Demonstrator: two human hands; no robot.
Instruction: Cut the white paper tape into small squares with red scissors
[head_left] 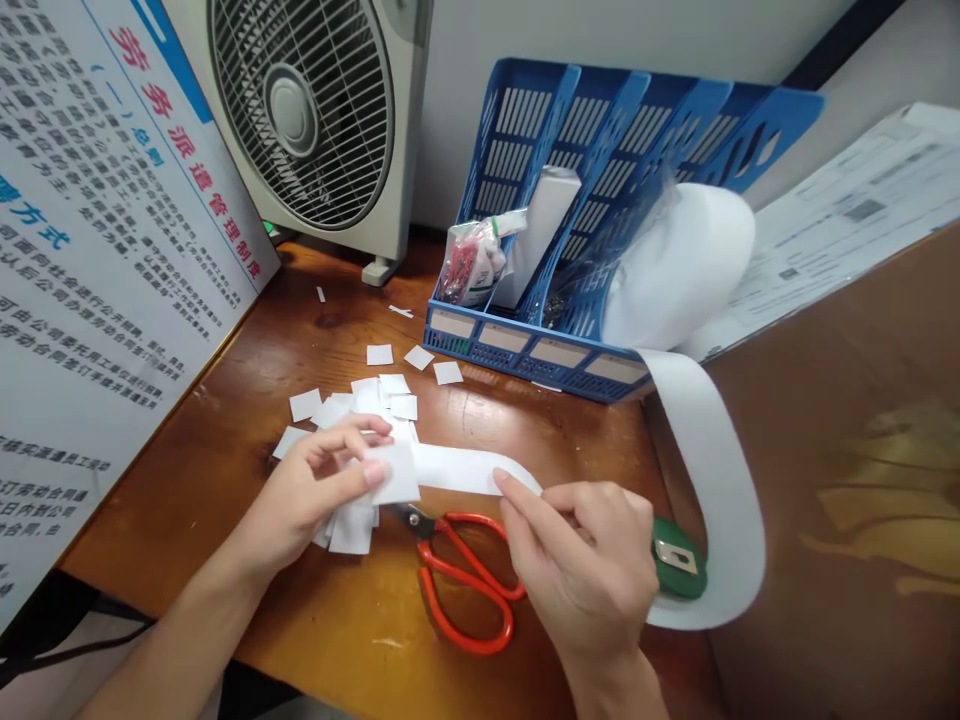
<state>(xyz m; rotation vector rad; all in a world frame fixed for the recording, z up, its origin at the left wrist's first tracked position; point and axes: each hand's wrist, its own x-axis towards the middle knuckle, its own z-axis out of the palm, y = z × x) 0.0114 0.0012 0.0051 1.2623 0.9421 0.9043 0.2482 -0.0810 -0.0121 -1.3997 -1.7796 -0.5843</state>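
Observation:
My left hand (319, 475) pinches a white square piece (396, 478) between thumb and fingers, over a loose pile of similar squares (350, 530). A long white strip (456, 468) runs from behind that square to my right hand (589, 550), whose fingers are closed on it. Whether the square and the strip are joined cannot be seen. Beneath and between my hands lie scissors with red handles (466, 610), their blades partly under the pile. To the right of my right hand is a green tape measure (679, 560) with a metal clip, partly hidden.
The strip's roll (682, 265) sits in a blue file rack (525, 350), beside a white box (541, 235) and a bag of small red items (474, 262). Behind stands a box fan (300, 110). A printed board (112, 250) borders the left, a cardboard box (840, 450) the right.

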